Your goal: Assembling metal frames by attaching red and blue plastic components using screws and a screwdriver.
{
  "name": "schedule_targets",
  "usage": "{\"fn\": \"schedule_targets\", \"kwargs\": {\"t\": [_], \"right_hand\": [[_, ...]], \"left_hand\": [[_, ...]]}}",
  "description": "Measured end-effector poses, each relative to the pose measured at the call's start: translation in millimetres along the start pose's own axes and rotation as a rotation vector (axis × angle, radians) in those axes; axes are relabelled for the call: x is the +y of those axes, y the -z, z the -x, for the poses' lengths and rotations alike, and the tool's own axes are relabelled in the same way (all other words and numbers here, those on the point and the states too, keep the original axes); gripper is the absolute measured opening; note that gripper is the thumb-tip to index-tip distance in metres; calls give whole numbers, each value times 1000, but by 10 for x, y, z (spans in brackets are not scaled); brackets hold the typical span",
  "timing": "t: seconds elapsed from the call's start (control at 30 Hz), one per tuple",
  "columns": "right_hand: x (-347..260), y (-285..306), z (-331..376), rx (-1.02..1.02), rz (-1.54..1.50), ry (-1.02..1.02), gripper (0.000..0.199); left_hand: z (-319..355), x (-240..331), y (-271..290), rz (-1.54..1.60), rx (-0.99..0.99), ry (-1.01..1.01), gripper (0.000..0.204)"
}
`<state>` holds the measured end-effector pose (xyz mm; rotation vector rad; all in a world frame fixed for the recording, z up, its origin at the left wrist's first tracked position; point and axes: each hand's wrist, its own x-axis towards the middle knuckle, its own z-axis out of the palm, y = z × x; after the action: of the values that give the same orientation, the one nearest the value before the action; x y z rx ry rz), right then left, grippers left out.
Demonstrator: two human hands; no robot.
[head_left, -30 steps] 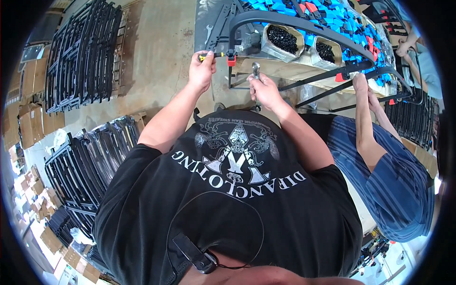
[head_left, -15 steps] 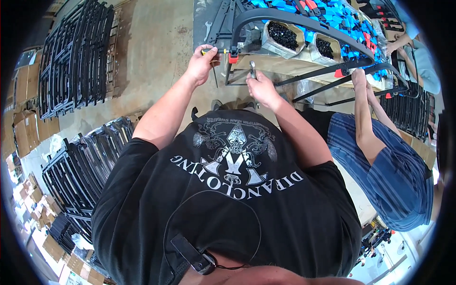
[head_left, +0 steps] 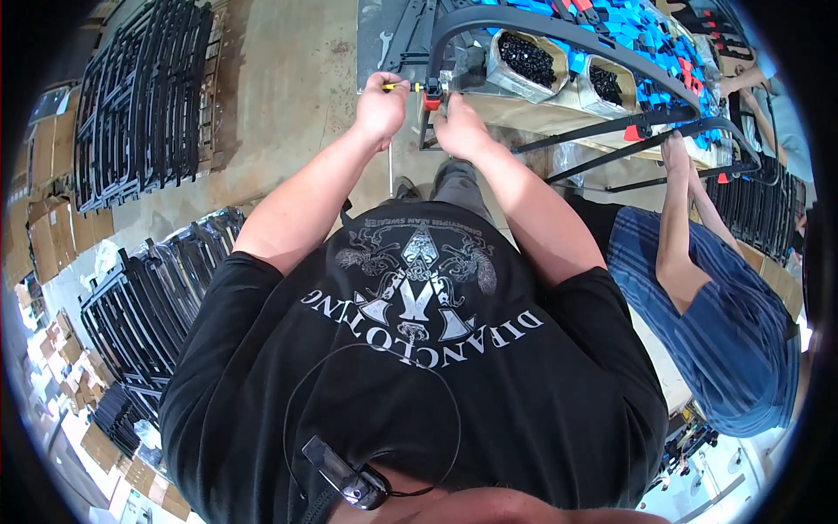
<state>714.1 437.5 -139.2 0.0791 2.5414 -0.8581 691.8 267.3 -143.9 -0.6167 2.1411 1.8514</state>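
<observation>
Left hand [head_left: 381,112] is closed around a yellow-handled tool [head_left: 397,86], its tip pointed at the joint [head_left: 433,86] from the left. Right hand [head_left: 461,127] is curled narrow on the joint's other side, apparently around a metal tool [head_left: 446,79]; only a silvery head shows past the fingers, rest of the grip hidden. Tools face each other across the joint, so each likely braces against the other's push or twist.

Joint is at the near left end of the black curved frame [head_left: 524,19], at the table's front edge, with a red piece [head_left: 432,102] just under it. The overhang seems handy: both sides reachable, table [head_left: 371,19] not in the way. Forearms reach out ahead of the body, hands close together, probably for control. Whether a screw or nut is seated: too small to tell.

On the table, two open boxes of small black parts, left box [head_left: 526,59] and right box [head_left: 605,83], sit by the near edge, presumably for easy picking. Blue pieces [head_left: 620,44] heap behind them, some red mixed in. A loose wrench [head_left: 385,48] lies left of the frame, out of the hands' way.

Co-worker in a blue striped shirt [head_left: 711,341], right side, has a hand [head_left: 674,153] near the frame's far end; contact unclear.
</observation>
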Motion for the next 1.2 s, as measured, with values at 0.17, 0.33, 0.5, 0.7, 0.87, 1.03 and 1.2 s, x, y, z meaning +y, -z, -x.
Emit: {"fn": "schedule_targets", "kwargs": {"t": [0.17, 0.33, 0.5, 0.7, 0.87, 1.03, 1.2], "right_hand": [[32, 54, -36, -120, -110, -44, 50], [-217, 348, 32, -480, -905, -382, 37], [220, -25, -231, -96, 28, 51, 34], [-116, 517, -108, -669, -1294, -442, 33], [37, -19, -102, 16, 236, -9, 25], [-101, 348, -39, -516, -1019, -359, 28], [-253, 378, -70, -567, -561, -315, 32]], "left_hand": [[40, 28, -88, 40, -6, 84, 28], [-49, -213, -99, 22, 119, -59, 34], [-59, -92, -232, 32, 66, -78, 28], [-154, -418, -129, 32, 174, -330, 25], [-80, -305, -154, 96, 81, -167, 24], [-93, -259, -152, 150, 62, -137, 24], [-138, -302, -119, 87, 70, -162, 23]]}}
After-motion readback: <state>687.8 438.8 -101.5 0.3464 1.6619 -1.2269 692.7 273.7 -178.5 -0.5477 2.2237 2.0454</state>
